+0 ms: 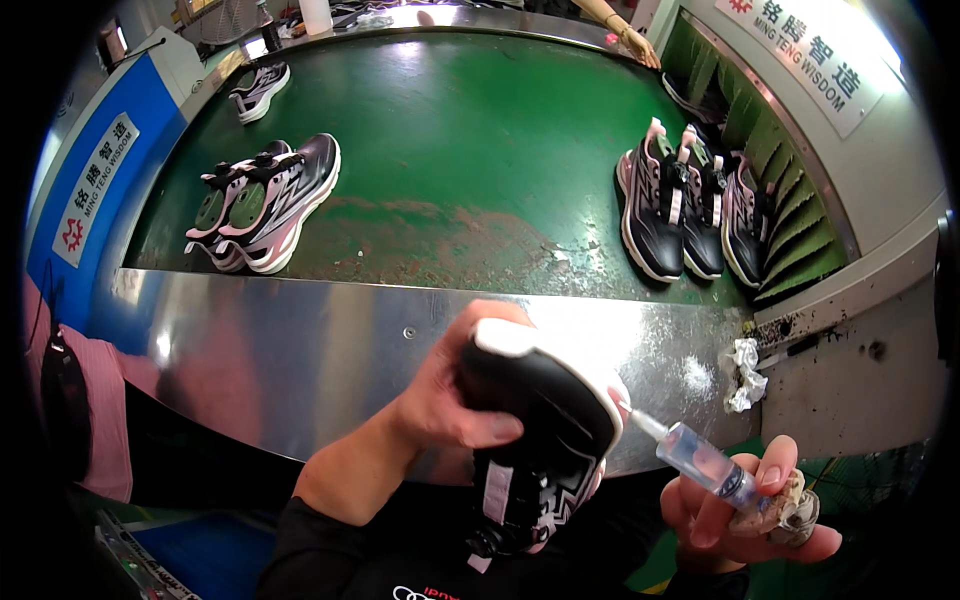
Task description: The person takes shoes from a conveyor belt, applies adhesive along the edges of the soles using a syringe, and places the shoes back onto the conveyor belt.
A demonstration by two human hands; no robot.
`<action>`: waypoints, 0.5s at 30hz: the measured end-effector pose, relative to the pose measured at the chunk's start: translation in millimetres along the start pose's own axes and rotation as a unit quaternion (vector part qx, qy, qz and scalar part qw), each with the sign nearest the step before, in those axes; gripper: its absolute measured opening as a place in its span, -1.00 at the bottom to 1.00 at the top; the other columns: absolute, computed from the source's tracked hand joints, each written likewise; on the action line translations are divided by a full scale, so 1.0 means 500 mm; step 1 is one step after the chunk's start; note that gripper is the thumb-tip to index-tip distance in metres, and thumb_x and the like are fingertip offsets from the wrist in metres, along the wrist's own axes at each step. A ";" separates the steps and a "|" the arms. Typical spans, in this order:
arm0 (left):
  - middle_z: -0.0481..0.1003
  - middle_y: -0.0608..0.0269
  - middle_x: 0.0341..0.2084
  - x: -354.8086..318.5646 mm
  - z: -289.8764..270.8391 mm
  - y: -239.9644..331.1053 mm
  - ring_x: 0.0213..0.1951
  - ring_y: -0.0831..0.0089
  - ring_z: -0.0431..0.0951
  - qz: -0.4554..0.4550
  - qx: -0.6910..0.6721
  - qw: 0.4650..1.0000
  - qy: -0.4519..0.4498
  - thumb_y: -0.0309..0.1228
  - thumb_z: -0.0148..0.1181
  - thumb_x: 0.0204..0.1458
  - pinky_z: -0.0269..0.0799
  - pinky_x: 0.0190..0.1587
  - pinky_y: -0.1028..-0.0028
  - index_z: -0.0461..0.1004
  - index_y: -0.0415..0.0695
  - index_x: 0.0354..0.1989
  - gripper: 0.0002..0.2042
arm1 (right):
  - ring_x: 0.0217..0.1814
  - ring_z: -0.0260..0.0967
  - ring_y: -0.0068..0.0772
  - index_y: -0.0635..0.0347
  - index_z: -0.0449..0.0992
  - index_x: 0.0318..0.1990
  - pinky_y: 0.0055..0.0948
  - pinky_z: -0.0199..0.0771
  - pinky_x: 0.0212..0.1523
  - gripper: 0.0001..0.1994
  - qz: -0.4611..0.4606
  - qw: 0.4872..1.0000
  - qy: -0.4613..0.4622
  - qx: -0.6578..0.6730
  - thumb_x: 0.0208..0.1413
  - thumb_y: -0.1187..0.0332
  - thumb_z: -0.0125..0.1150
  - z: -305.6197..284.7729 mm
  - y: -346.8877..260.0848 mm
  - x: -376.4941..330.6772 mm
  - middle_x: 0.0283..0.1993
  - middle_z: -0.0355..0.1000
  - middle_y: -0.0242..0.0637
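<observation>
Wrapped around the toe end of a black sneaker [545,400] with a white sole is my left hand [455,385], the thumb pressed on the upper. The shoe is tilted, its toe pointing up and away from me. To its right, my right hand [745,500] grips a clear syringe [700,458] by its rear end, where a brownish wrapping covers the plunger end. The syringe's narrow tip meets or nearly meets the sole's edge near the toe; actual contact I cannot tell. Some clear liquid seems to be inside the barrel.
A green conveyor belt [450,150] lies beyond the metal ledge [330,340]. Several sneakers stand at right [655,205], a pair [270,205] at left, another shoe [260,92] farther back. Crumpled white tissue [745,375] sits on the ledge's right end. Another person's hand [640,48] reaches in at the far side.
</observation>
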State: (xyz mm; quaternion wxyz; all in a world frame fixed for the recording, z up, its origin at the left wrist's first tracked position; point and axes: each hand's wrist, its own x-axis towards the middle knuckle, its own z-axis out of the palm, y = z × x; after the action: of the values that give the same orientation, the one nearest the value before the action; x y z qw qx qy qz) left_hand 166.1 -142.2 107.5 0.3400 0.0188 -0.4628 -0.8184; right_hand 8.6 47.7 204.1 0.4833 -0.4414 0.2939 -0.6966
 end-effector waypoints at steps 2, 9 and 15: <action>0.41 -0.02 -0.21 -0.005 -0.009 -0.004 -0.11 0.22 0.44 0.037 0.012 0.999 -0.023 -0.50 0.35 -0.46 0.38 -0.07 0.28 0.20 -0.12 -0.01 -0.31 | -0.56 0.27 -0.34 0.07 0.20 -0.01 -0.45 0.12 -0.57 -0.37 0.009 0.999 0.002 0.031 -0.03 -0.24 0.08 0.005 0.012 0.015 -0.40 0.43 0.05; 0.42 -0.06 -0.21 -0.004 0.003 0.017 -0.12 0.17 0.45 0.053 0.068 0.993 -0.077 -0.52 0.35 -0.45 0.40 -0.09 0.26 0.21 -0.14 -0.03 -0.33 | -0.43 0.38 -0.24 0.07 0.20 0.00 -0.43 0.21 -0.52 -0.40 0.045 0.999 -0.022 0.017 -0.01 -0.20 0.09 0.018 0.002 0.022 -0.36 0.44 0.09; 0.42 -0.08 -0.21 -0.011 0.001 0.016 -0.12 0.17 0.46 0.060 0.089 0.990 -0.093 -0.54 0.35 -0.45 0.41 -0.10 0.23 0.20 -0.16 -0.04 -0.34 | -0.41 0.37 -0.25 0.09 0.19 0.00 -0.42 0.21 -0.55 -0.39 0.053 0.998 -0.038 0.002 0.00 -0.21 0.07 0.024 0.008 0.028 -0.37 0.44 0.07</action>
State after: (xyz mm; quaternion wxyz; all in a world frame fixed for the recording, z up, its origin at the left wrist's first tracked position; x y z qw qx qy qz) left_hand 174.4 -141.3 112.2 0.3409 -0.0553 -0.5635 -0.7505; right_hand 18.7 33.2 210.8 0.5312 -0.4506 0.2967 -0.6533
